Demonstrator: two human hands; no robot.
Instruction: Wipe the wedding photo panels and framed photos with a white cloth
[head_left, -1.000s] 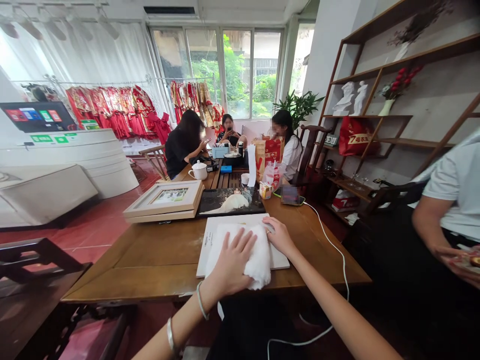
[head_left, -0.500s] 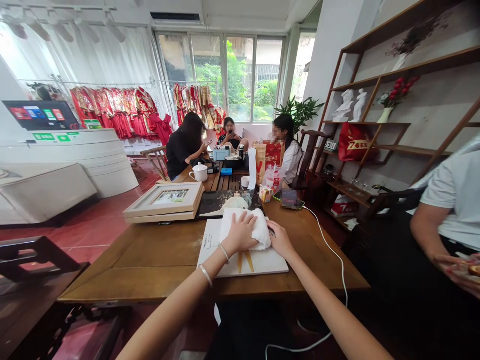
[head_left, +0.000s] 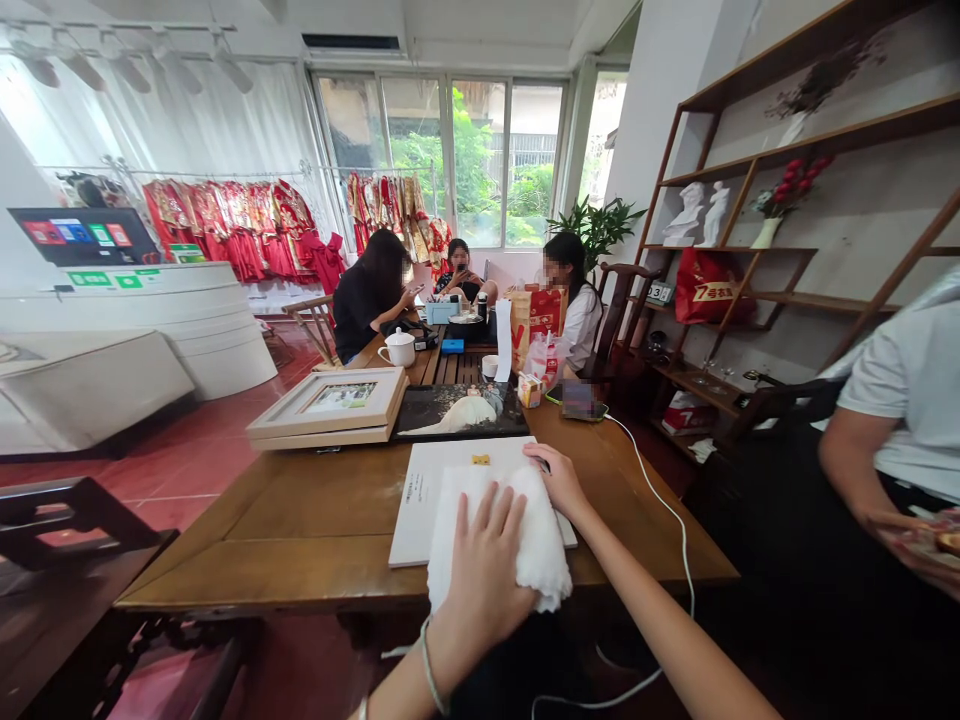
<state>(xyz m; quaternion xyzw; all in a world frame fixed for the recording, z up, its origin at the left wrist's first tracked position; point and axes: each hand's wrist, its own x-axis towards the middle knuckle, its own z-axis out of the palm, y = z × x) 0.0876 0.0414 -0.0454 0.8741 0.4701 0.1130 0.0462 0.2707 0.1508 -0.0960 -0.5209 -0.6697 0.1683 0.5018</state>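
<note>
A flat white board [head_left: 427, 480] with small print along its left side lies near the table's front edge. My left hand [head_left: 487, 545] grips a folded white towel [head_left: 544, 545], its fingers stretched over the top. The towel covers the board's near part and overhangs its front edge. A small gold-coloured metal piece [head_left: 481, 459] shows beyond the towel. At the board's right edge my right hand [head_left: 559, 478] is closed on the board. Something dark shows between its fingers, too small to name.
Behind the board lies a dark picture panel [head_left: 457, 412], with stacked light-wood frames [head_left: 326, 410] to its left. A phone [head_left: 585, 400] with a white cable [head_left: 660, 480] lies right. Further back are a white mug [head_left: 399, 347], paper bag [head_left: 536, 315] and three seated people; another person sits right.
My left hand has drawn the towel toward me, uncovering the gold piece at the far side and covering two gold strips at the near side. My right hand stays at the board's edge.
</note>
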